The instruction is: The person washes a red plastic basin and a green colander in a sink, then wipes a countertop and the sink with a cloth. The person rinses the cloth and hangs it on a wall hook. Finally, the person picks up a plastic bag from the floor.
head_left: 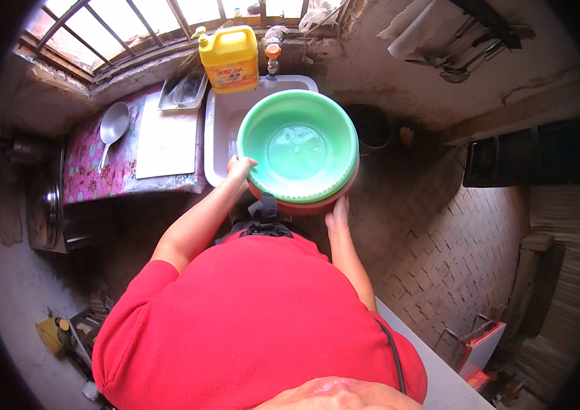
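Note:
A green plastic basin (297, 146) is stacked in a reddish plastic basin (315, 206), whose rim shows below and beside it. My left hand (241, 168) grips the stack at its left side, the thumb over the green rim. My right hand (338, 212) holds the reddish basin from the lower right, its fingers partly hidden underneath. The stack is over the right part of a white sink (216, 154) and covers much of it. Behind the sink are a water tap (272, 53) with an orange part and a yellow jug with a pump (232, 61).
Left of the sink, a counter with a pink floral cover (82, 179) holds a white board (167, 138), a ladle-like scoop (114, 123) and a clear tray (183, 92). A dark bucket (369, 128) stands right of the sink. Utensils (456, 74) hang on the wall.

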Tool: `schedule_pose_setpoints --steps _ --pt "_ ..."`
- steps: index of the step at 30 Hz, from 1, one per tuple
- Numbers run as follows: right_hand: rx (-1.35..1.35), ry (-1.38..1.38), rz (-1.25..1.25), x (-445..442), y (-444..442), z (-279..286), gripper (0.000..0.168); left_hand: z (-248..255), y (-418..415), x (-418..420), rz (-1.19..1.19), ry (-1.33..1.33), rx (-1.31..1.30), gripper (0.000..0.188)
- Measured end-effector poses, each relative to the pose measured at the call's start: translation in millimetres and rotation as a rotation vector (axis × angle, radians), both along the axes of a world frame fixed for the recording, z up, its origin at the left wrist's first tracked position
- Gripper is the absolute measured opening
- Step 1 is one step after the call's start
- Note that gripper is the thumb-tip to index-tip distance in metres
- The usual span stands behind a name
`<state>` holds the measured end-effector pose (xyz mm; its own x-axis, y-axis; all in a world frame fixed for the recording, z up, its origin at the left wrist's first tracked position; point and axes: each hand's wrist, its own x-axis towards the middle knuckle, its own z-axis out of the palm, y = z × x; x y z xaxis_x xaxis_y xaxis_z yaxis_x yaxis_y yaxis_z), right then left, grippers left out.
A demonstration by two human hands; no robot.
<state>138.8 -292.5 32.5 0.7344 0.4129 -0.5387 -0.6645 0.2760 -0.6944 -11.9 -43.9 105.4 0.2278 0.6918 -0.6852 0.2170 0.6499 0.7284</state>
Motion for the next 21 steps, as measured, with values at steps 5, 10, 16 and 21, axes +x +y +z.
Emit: schedule_pose_setpoints --steps 5,10,16,21 --pt "0.018 -0.003 0.067 1.9 5.2 -6.7 0.055 -24.6 10.7 -13.0 -0.219 0.281 0.159 0.046" --pt "0.014 -0.007 0.127 1.2 3.4 -8.9 0.055 -44.8 2.3 -7.0 -0.189 0.57 0.223 0.068" --pt "0.12 0.197 0.333 0.8 -1.3 4.2 0.052 -95.2 11.2 -28.3 -0.006 -0.053 -0.209 0.081" --pt "0.186 0.402 0.163 35.5 -50.5 0.7 0.076 -70.1 6.9 -4.7 -0.035 0.296 -0.105 0.076"
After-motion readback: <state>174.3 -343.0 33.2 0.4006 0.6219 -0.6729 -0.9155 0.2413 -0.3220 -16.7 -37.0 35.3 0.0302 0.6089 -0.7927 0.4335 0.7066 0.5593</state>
